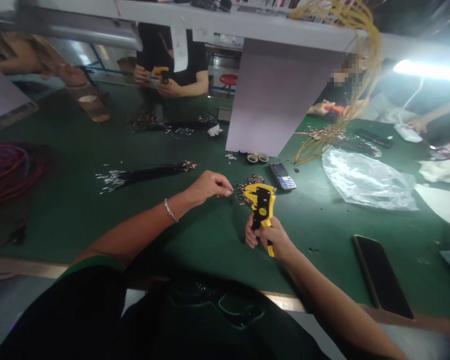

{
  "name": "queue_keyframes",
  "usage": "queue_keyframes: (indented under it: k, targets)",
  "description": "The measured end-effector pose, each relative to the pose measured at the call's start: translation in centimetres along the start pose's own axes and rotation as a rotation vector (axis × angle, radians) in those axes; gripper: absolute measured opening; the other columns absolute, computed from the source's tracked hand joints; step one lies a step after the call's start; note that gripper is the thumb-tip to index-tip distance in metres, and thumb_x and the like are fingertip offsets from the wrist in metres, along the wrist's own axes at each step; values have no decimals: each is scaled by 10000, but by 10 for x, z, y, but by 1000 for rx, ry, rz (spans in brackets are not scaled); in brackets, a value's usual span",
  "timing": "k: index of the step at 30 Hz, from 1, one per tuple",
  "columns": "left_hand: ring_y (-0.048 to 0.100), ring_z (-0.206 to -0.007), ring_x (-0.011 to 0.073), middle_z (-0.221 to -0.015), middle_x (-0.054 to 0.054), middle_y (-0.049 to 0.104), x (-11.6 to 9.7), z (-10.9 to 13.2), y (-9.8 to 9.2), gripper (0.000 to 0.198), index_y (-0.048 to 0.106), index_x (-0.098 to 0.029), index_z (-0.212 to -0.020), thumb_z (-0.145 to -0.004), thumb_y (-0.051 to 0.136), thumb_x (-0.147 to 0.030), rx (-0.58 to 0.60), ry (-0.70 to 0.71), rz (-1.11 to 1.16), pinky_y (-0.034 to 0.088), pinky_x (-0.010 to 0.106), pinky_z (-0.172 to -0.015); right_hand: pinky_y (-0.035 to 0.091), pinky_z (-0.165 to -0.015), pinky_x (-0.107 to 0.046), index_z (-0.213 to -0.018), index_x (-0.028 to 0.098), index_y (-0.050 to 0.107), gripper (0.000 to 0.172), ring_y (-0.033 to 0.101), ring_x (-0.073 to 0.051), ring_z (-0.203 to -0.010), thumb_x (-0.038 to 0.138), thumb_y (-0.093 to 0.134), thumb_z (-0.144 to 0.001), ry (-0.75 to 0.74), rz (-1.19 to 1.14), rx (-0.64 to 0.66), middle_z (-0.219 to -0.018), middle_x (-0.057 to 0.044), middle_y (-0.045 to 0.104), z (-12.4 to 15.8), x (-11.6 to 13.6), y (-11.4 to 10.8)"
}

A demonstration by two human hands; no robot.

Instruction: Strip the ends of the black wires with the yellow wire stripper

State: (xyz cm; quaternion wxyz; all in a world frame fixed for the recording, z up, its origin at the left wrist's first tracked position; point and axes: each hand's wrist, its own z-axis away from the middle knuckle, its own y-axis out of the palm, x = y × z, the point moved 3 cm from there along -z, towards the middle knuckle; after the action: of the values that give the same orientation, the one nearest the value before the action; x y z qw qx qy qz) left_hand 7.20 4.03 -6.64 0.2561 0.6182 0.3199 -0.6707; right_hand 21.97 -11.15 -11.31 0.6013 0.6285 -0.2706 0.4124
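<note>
My right hand (270, 237) grips a yellow-and-black automatic wire stripper (261, 207) upright by its handle. My left hand (208, 187) is pinched around a short wire (229, 192), close to the stripper's jaws and a little to their left. Just beyond the jaws lies a heap of short wire pieces with metal ends (247, 189) on the green work mat (210, 240). Further left, a long bundle of black wires with bare metal ends (146, 175) lies on the mat, apart from both hands.
A keypad phone (282, 176) and several tape rolls (257, 158) lie beyond the stripper. To the right are a smartphone (380, 275) and a clear plastic bag (367, 180). Red wire (7, 175) lies left. A co-worker's hands (159, 80) hold a yellow tool across the bench.
</note>
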Motion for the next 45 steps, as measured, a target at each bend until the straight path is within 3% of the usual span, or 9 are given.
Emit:
queue_keyframes:
  k: [5, 13, 17, 22, 27, 31, 34, 38, 45]
  targets:
    - [515, -516, 76, -558, 6, 633, 3, -1, -4, 90, 720, -128, -669, -588, 743, -158, -67, 7, 10, 379, 215, -477, 435, -503, -292, -814, 166, 558, 218, 512, -144, -512, 182, 625, -607, -93, 291, -97, -630, 10, 559, 2, 14, -7]
    - [573, -599, 88, -654, 13, 680, -19, 6, -13, 54, 736, -158, -707, -655, 720, -166, -194, 196, -204, 437, 226, -568, 471, -692, -360, -1014, 166, 568, 317, 572, -234, -773, 223, 567, -702, -424, 1414, -142, -879, -84, 613, 13, 31, 11]
    - [605, -647, 102, -695, 26, 690, -30, 12, -7, 46, 733, -159, -693, -688, 691, -141, -172, 305, -336, 465, 235, -612, 486, -766, -427, -1027, 158, 602, 331, 597, -291, -852, 267, 647, -718, -397, 1726, -128, -885, -99, 642, 12, 28, 17]
    - [598, -631, 95, -703, 19, 693, -33, 18, 3, 96, 731, -176, -701, -731, 660, -119, -130, 428, -457, 470, 232, -610, 521, -780, -405, -1024, 183, 616, 249, 621, -264, -885, 274, 643, -794, -407, 1605, -75, -935, -89, 665, 13, 30, 15]
    - [611, -647, 111, -690, 23, 691, -36, 25, 12, 102, 732, -178, -720, -767, 651, -138, -74, 544, -568, 467, 245, -614, 558, -792, -377, -1097, 198, 610, 206, 656, -218, -881, 246, 551, -905, -611, 1417, -242, -1030, -98, 668, 15, 47, 13]
    - [609, -654, 122, -665, 19, 683, -37, 31, 22, 116, 732, -188, -726, -785, 640, -149, -23, 609, -628, 458, 253, -619, 548, -874, -420, -1187, 165, 602, 274, 642, -253, -1011, 226, 538, -927, -737, 1502, -257, -1109, -135, 667, 10, 61, 23]
    - [602, -638, 119, -652, 21, 678, -38, 34, 27, 111, 733, -179, -730, -785, 642, -149, 3, 630, -625, 448, 247, -609, 558, -827, -407, -1110, 158, 652, 230, 659, -249, -945, 187, 505, -936, -793, 1582, -201, -1030, -124, 698, 3, 67, 32]
    - [594, -614, 111, -635, 23, 667, -38, 34, 28, 103, 730, -163, -708, -775, 651, -164, 14, 573, -587, 433, 232, -585, 556, -753, -364, -974, 144, 688, 210, 669, -221, -811, 135, 486, -920, -820, 1612, -126, -901, -104, 718, -3, 69, 38]
    - [609, -652, 110, -710, 7, 709, -29, 32, 31, 181, 746, -180, -791, -823, 576, -234, 102, 329, -618, 429, 232, -612, 514, -662, -329, -867, 131, 671, 163, 627, -206, -700, 117, 508, -864, -896, 1690, -160, -776, -92, 692, -7, 61, 35]
